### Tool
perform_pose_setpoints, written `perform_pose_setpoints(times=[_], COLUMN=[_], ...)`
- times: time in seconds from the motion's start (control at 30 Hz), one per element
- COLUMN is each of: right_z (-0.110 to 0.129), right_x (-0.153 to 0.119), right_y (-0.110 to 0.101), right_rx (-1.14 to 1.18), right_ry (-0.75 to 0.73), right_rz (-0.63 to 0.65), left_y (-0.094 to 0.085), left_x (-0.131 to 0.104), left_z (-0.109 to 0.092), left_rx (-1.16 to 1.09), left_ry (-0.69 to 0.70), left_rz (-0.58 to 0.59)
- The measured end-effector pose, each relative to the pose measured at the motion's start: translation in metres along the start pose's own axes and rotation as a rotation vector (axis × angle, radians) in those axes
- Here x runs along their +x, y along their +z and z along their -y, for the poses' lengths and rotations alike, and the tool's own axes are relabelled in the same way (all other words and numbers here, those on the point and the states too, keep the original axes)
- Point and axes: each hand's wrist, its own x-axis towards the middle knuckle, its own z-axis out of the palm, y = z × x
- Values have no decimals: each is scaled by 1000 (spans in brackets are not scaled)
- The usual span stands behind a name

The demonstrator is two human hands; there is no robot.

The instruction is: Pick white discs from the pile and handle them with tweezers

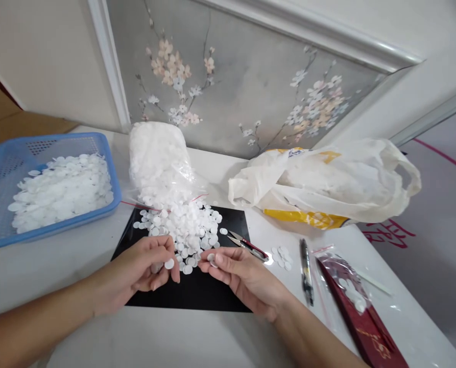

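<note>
My left hand (151,268) is closed, with a small white disc (169,263) held at its fingers. Opposite it, my right hand (239,273) pinches another round white disc (212,258) between thumb and fingers. Both hands are over a black mat (189,296), at the near side of a heap of loose white discs (189,225). The heap spills from a clear plastic bag (159,153) packed with the same discs. Just beyond my right hand lie thread snips (248,244) with red on the handle.
A blue basket (115,197) of white discs stands at the left. A white and yellow plastic bag (327,184) lies at the back right. To the right are a small disc pile (281,257), a black pen (306,271) and a dark red packet (365,327).
</note>
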Motion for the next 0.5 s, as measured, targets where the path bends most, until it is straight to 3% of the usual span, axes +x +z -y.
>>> perform_pose_setpoints(times=[0.1,0.2,0.33,0.4,0.5], right_z=[5,7,-1,-7,-13], right_x=[-2,-2,2,4,6], right_y=[1,1,-5,-8,-14], right_rx=[-48,-326,-988,-1238,-1471], right_ry=[-48,-172,-384,-504,-729], right_rz=[-20,-66,-204,-173,-83], left_y=[-4,-3,-1,-3,-7], left_x=[1,2,2,2,5], left_z=[-1,-4,1,8,18], left_rx=[-76,62,680,996,1250], left_ry=[49,74,273,413,588], left_rz=[21,-29,-208,-242,-199])
